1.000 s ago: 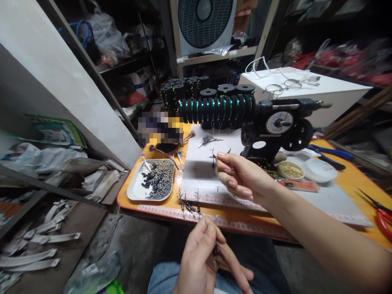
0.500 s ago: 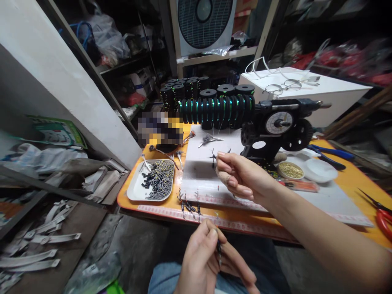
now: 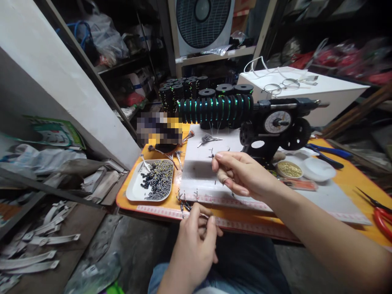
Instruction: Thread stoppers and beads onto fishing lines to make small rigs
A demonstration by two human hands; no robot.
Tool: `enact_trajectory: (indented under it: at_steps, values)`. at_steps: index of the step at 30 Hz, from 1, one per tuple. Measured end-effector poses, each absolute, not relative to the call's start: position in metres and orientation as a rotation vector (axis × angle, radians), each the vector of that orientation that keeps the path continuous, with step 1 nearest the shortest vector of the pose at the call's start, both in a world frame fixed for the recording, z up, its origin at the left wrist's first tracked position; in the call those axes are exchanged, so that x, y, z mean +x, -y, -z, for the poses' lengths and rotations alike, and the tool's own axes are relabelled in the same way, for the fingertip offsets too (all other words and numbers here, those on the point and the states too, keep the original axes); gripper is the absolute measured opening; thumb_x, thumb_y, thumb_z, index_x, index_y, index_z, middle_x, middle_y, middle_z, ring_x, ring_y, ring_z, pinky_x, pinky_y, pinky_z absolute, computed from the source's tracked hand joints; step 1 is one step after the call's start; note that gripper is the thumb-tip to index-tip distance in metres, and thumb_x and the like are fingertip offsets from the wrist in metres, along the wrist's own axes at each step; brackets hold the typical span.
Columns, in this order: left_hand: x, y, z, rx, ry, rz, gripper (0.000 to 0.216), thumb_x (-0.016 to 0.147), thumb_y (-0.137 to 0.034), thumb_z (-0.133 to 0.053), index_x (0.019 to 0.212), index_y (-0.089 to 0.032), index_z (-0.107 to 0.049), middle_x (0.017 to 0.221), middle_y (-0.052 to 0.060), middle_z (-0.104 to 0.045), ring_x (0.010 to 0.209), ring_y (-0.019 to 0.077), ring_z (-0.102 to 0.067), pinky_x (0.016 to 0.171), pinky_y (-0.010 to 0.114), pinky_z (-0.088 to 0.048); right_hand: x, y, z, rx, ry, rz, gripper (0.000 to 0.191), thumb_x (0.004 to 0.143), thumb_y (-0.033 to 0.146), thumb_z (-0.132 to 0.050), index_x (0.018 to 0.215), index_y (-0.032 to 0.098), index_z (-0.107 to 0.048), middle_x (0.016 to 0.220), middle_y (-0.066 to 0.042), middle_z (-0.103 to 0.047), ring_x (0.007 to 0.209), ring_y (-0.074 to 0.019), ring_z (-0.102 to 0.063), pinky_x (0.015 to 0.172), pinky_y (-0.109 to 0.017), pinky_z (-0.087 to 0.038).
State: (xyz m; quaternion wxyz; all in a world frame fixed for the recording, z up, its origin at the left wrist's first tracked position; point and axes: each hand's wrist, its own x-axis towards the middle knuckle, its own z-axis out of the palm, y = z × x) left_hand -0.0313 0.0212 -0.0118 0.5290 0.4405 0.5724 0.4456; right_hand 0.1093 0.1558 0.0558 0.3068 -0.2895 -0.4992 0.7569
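Over the pale board, my right hand is closed in a pinch. At its fingertips shows a tiny black piece with thin wire-like ends; whether it is gripped or lies behind them I cannot tell. One finger of this hand has a tan wrap. My left hand is at the table's front edge with its fingers curled in; what they hold, if anything, is hidden. Just beyond it lie several small black tubes with wire ends, partly covered by the hand. Left of them is a white tray of small grey and black pieces.
A black geared machine with a dial carries a row of black discs wound with shiny green line. Black spools stand behind. To the right are a dish of gold bits, blue pliers and red-handled pliers.
My left hand has moved up and left to the table edge, turning its back to view. The thin dark piece seen in it is now hidden. My right hand has shifted slightly left.
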Motion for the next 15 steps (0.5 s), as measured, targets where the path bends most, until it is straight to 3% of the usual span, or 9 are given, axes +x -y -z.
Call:
enact_trajectory:
  at_steps: [3, 5, 9, 12, 15]
  values:
    - [-0.042, -0.03, -0.002, 1.198, -1.448, -0.959, 0.031, 0.091, -0.04, -0.056, 0.114, -0.019, -0.058, 0.056, -0.003, -0.059, 0.039, 0.011, -0.051, 0.038, 0.018, -0.034, 0.111, -0.157, -0.054, -0.773, 1.394, -1.93, 0.029, 0.093, 0.04, -0.055, 0.085, 0.014, -0.065, 0.048, 0.004, -0.059, 0.024, -0.0006, -0.034, 0.025, -0.009, -0.021]
    - [-0.044, -0.037, -0.009, 1.257, -1.456, -1.018, 0.032, 0.091, -0.037, -0.057, 0.117, -0.019, -0.06, 0.05, -0.005, -0.05, 0.044, 0.0123, -0.05, 0.044, 0.019, -0.035, 0.112, -0.157, -0.054, -0.776, 1.428, -1.905, 0.029, 0.093, 0.04, -0.055, 0.088, 0.014, -0.067, 0.048, 0.004, -0.058, 0.025, -0.0006, -0.035, 0.026, -0.009, -0.021]
    - [-0.036, -0.057, -0.018, 1.263, -1.442, -1.272, 0.031, 0.091, -0.034, -0.058, 0.119, -0.021, -0.06, 0.071, -0.002, -0.057, 0.045, 0.0082, -0.042, 0.046, 0.021, -0.03, 0.113, -0.157, -0.053, -0.78, 1.467, -1.883, 0.031, 0.093, 0.042, -0.056, 0.096, 0.014, -0.069, 0.048, 0.004, -0.057, 0.025, -0.001, -0.034, 0.025, -0.011, -0.02]
    - [-0.026, -0.072, -0.02, 1.248, -1.324, -1.415, 0.022, 0.091, -0.033, -0.059, 0.108, -0.021, -0.065, 0.098, 0.004, -0.061, 0.057, 0.0101, -0.047, 0.056, 0.023, -0.036, 0.113, -0.156, -0.055, -0.772, 1.453, -1.903, 0.032, 0.092, 0.042, -0.058, 0.098, 0.012, -0.069, 0.047, 0.004, -0.057, 0.024, -0.0007, -0.032, 0.026, -0.011, -0.019]
    - [-0.021, -0.081, -0.02, 1.216, -1.231, -1.457, 0.015, 0.091, -0.032, -0.059, 0.087, -0.019, -0.065, 0.089, 0.003, -0.06, 0.077, 0.0161, -0.051, 0.072, 0.024, -0.038, 0.112, -0.156, -0.058, -0.744, 1.323, -2.011, 0.027, 0.091, 0.037, -0.059, 0.089, 0.012, -0.067, 0.047, 0.003, -0.058, 0.024, -0.0002, -0.033, 0.026, -0.009, -0.018]
